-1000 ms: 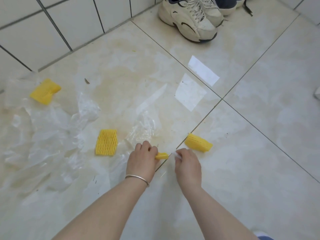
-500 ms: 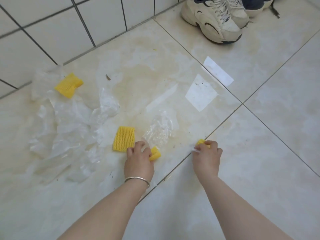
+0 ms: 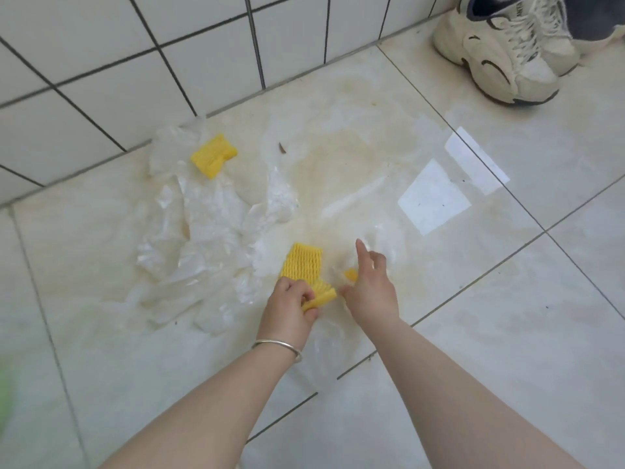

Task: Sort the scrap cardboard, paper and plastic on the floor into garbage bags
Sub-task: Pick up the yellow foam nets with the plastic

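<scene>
My left hand (image 3: 291, 308) grips a small yellow foam net piece (image 3: 321, 297) and sits at the near edge of a flat yellow foam net (image 3: 302, 262) lying on the floor. My right hand (image 3: 370, 286) is just to its right, with another yellow foam piece (image 3: 351, 275) tucked under the thumb and the index finger stretched toward a crumpled bit of clear plastic (image 3: 384, 240). A third yellow foam net (image 3: 213, 157) lies near the wall on a spread of clear plastic film (image 3: 203, 225).
Two white paper scraps (image 3: 434, 198) (image 3: 480, 160) lie on the floor tiles to the right. A pair of cream sneakers (image 3: 500, 55) stands at the far right by the tiled wall (image 3: 135, 62). A blurred green shape (image 3: 3, 401) shows at the left edge.
Both hands have moved left, to the flat yellow net. My right hand took the yellow piece off the tile seam and carried it along. The view swung left.
</scene>
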### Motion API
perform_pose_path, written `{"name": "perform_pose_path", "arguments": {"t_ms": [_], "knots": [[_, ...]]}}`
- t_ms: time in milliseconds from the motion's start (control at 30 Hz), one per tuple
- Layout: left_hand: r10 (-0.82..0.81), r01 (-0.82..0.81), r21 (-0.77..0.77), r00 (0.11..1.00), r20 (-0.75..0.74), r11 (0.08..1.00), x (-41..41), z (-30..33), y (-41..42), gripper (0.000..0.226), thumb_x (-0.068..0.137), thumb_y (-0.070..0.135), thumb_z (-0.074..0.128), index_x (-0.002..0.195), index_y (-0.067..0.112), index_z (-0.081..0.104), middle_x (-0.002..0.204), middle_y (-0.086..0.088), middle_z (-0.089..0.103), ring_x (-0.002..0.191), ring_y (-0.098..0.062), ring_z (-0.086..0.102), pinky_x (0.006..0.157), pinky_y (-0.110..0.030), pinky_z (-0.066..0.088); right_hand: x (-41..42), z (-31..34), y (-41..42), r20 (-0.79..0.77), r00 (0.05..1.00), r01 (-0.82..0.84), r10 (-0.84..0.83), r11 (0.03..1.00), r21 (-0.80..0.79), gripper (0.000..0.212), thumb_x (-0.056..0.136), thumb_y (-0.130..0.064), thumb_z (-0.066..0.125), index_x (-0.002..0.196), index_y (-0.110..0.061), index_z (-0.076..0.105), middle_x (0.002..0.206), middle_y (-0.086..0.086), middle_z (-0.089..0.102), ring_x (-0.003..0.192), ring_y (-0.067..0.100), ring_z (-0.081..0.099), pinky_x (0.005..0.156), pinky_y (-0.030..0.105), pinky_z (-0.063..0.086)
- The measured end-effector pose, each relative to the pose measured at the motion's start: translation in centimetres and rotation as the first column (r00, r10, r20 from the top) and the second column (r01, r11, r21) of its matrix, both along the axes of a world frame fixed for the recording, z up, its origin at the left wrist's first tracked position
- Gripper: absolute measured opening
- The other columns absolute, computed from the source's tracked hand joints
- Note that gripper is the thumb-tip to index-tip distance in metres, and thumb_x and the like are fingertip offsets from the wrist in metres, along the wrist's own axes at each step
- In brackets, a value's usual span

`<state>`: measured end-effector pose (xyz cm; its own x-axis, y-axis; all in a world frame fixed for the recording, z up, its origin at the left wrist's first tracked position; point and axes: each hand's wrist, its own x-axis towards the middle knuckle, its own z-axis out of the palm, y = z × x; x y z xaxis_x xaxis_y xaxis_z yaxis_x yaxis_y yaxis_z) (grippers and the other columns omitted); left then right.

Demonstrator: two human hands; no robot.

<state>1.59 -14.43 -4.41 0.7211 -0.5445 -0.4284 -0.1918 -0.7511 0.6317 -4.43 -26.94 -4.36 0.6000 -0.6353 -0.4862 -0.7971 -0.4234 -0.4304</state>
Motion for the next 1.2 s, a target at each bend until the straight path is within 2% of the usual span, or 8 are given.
{"name": "perform_pose_path", "arguments": {"t_ms": [100, 233, 367, 567, 800, 967, 1067, 1200], "knots": [[0.131, -0.132, -0.03, 0.99, -0.049, 0.991, 0.8, 0.3, 1.1, 0.02, 0.074, 0.011, 0.075, 0.087, 0.012, 0.06, 0.097, 0.0, 0.044, 0.081, -0.014, 0.051, 0.068, -0.012, 0.032, -0.1, -0.9, 1.1, -0.049, 0.999, -0.002, -0.001, 0.998, -0.07, 0.047, 0.092, -0.017, 0.053, 0.136, -0.015, 0.037, 0.129, 0.008, 0.042, 0.107, 0.029, 0.055, 0.079, 0.032, 0.042], [0.299, -0.306, -0.069, 0.949, -0.101, 0.95, 2.2, 0.4, 2.0, 0.034, 0.072, 0.011, 0.076, 0.096, 0.019, 0.053, 0.104, -0.004, 0.054, 0.077, -0.012, 0.051, 0.066, -0.013, 0.032, 0.5, -0.4, 1.4, -0.053, 0.997, 0.048, -0.051, 0.997, -0.062, 0.031, 0.093, -0.016, 0.049, 0.123, -0.01, 0.045, 0.118, 0.011, 0.056, 0.109, 0.03, 0.054, 0.082, 0.033, 0.041], [0.39, -0.407, -0.071, 0.903, -0.18, 0.91, 3.5, 0.2, 1.5, 0.058, 0.073, 0.01, 0.076, 0.125, 0.019, 0.051, 0.12, -0.005, 0.056, 0.084, -0.012, 0.05, 0.066, -0.009, 0.028, 1.8, 1.6, 2.0, 0.07, 0.97, 0.218, -0.232, 0.963, 0.16, 0.041, 0.091, -0.023, 0.056, 0.129, -0.017, 0.039, 0.117, 0.012, 0.06, 0.107, 0.031, 0.057, 0.079, 0.031, 0.044], [0.344, -0.34, 0.061, 0.905, -0.252, 0.939, 4.1, 0.0, -0.1, 0.069, 0.078, 0.013, 0.073, 0.139, 0.015, 0.041, 0.129, -0.009, 0.054, 0.113, -0.022, 0.055, 0.096, -0.024, 0.037, 2.7, 1.9, 3.2, -0.062, 0.963, 0.264, -0.263, 0.864, 0.428, 0.066, 0.087, -0.029, 0.062, 0.144, -0.024, 0.028, 0.14, 0.01, 0.046, 0.124, 0.026, 0.05, 0.087, 0.028, 0.042], [0.464, -0.445, 0.138, 0.817, -0.343, 0.885, 4.3, -0.1, -0.2, 0.023, 0.087, 0.016, 0.05, 0.105, 0.017, 0.066, 0.106, -0.011, 0.069, 0.1, -0.03, 0.062, 0.083, -0.03, 0.048, 5.9, 0.4, 6.0, -0.026, 0.932, 0.32, -0.361, 0.789, 0.525, 0.01, 0.093, -0.022, 0.05, 0.094, -0.013, 0.054, 0.08, 0.002, 0.057, 0.071, 0.015, 0.052, 0.06, 0.027, 0.041], [0.571, -0.599, 0.111, 0.668, -0.478, 0.793, 5.4, 1.5, -0.4, 0.022, 0.09, 0.021, 0.051, 0.107, 0.014, 0.062, 0.11, -0.012, 0.067, 0.099, -0.029, 0.062, 0.079, -0.026, 0.043, 7.6, 2.0, 7.1, 0.102, 0.874, 0.347, -0.476, 0.756, 0.555, 0.013, 0.095, -0.021, 0.046, 0.085, -0.013, 0.049, 0.077, 0.001, 0.056, 0.07, 0.016, 0.053, 0.058, 0.025, 0.04], [0.548, -0.646, 0.067, 0.584, -0.599, 0.76, 6.0, 3.3, -0.2, 0.035, 0.086, 0.035, 0.05, 0.115, 0.016, 0.053, 0.112, -0.013, 0.064, 0.101, -0.029, 0.062, 0.088, -0.032, 0.05, 8.9, 4.4, 7.9, 0.186, 0.838, 0.33, -0.513, 0.748, 0.577, 0.018, 0.097, -0.022, 0.044, 0.08, -0.016, 0.046, 0.075, -0.001, 0.056, 0.072, 0.017, 0.054, 0.059, 0.025, 0.04], [0.45, -0.672, 0.07, 0.411, -0.793, 0.737, 7.5, 7.1, 1.6, 0.034, 0.081, 0.049, 0.051, 0.107, 0.028, 0.05, 0.086, 0.001, 0.059, 0.072, -0.018, 0.058, 0.056, -0.021, 0.046, 9.9, 8.0, 9.5, 0.271, 0.845, 0.232, -0.461, 0.773, 0.591, 0.024, 0.099, -0.03, 0.038, 0.082, -0.017, 0.047, 0.078, -0.004, 0.054, 0.074, 0.01, 0.053, 0.058, 0.023, 0.043]]}}
